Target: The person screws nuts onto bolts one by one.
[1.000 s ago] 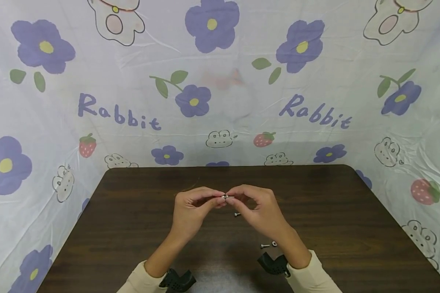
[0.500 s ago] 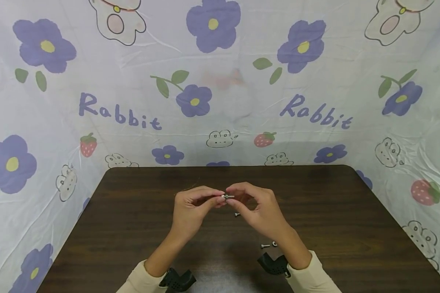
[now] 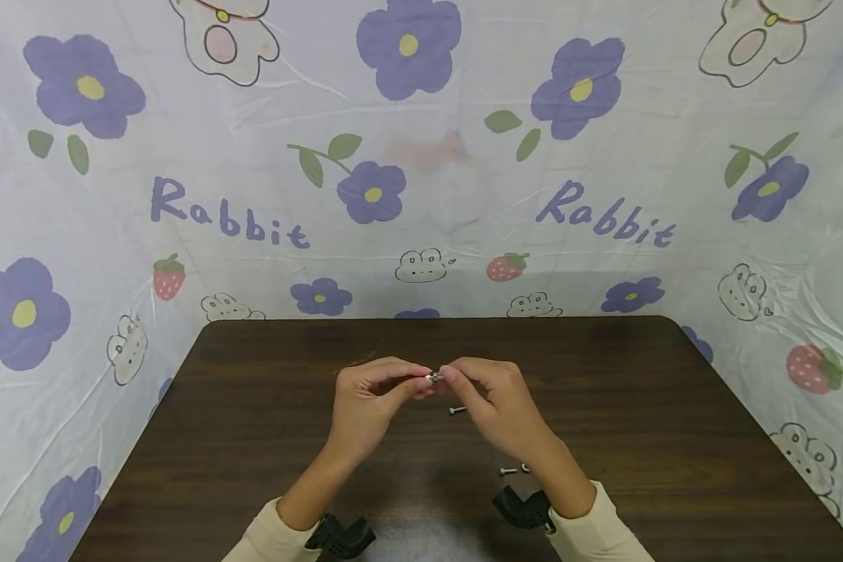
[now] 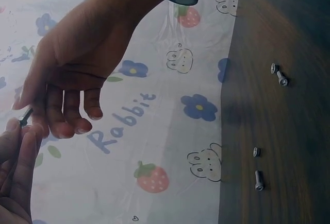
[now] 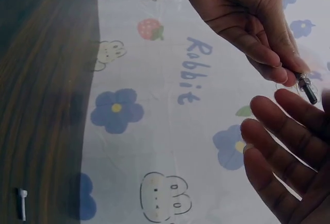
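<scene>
My left hand (image 3: 365, 402) pinches the head end of a small metal bolt (image 3: 434, 377) between thumb and fingers, above the table. A nut (image 5: 304, 82) sits on the bolt's shaft, and the dark threaded end sticks out toward the other hand. My right hand (image 3: 495, 398) has its thumb and index finger closed about that threaded end, which they cover in the head view. In the right wrist view the other right fingers (image 5: 278, 157) spread loosely below the bolt. The left wrist view shows the bolt (image 4: 25, 116) running between both hands' fingertips.
On the dark wooden table (image 3: 253, 437) lie a bolt (image 3: 457, 410) beyond the right hand and another bolt (image 3: 508, 471) nearer, with a nut (image 3: 525, 467) beside it. A second loose nut (image 4: 256, 152) shows in the left wrist view. A printed cloth (image 3: 421, 234) hangs behind.
My right thumb and index finger spread apart around the bolt half a second ago, and now have come together on its threaded end. My left hand stays in place.
</scene>
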Available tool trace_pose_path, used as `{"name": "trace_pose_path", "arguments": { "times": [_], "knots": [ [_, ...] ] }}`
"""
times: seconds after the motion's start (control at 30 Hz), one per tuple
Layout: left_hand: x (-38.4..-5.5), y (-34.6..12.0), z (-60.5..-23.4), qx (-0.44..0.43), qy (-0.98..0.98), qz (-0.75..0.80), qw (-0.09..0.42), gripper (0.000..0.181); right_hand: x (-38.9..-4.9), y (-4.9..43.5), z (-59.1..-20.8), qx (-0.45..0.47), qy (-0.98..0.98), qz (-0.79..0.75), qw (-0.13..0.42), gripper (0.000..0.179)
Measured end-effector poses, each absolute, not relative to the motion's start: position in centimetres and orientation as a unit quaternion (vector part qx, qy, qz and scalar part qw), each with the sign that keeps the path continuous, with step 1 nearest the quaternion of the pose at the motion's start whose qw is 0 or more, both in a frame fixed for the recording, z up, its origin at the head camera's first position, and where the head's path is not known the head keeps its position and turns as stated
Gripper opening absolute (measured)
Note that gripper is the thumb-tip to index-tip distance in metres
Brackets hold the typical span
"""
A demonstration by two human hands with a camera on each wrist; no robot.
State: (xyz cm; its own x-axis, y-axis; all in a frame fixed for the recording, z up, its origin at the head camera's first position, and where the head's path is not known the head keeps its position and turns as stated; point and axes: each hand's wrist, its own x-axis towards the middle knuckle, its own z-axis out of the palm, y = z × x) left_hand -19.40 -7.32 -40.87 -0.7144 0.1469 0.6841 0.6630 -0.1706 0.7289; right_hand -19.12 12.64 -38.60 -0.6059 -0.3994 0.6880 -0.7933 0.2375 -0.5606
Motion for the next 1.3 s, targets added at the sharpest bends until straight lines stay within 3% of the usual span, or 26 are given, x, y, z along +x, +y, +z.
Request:
{"name": "trace_pose_path", "arguments": {
  "times": [0.33,0.7,1.0,1.3],
  "knots": [
    [-19.52,-7.64,-40.57,-0.321,-0.622,-0.686,0.198,0.012,-19.37,13.3,-38.37,0.359,-0.757,0.51,0.196,0.006],
    [-19.57,-7.78,-40.69,-0.319,-0.636,-0.678,0.183,0.013,-19.39,13.16,-38.64,0.348,-0.746,0.539,0.177,0.01],
    [-19.63,-7.93,-40.65,-0.314,-0.668,-0.656,0.158,0.026,-19.28,12.95,-38.73,0.343,-0.741,0.552,0.169,0.01],
    [-19.66,-7.88,-40.75,-0.326,-0.661,-0.658,0.154,0.018,-19.17,12.79,-38.69,0.35,-0.736,0.554,0.171,0.013]
  ]
}}
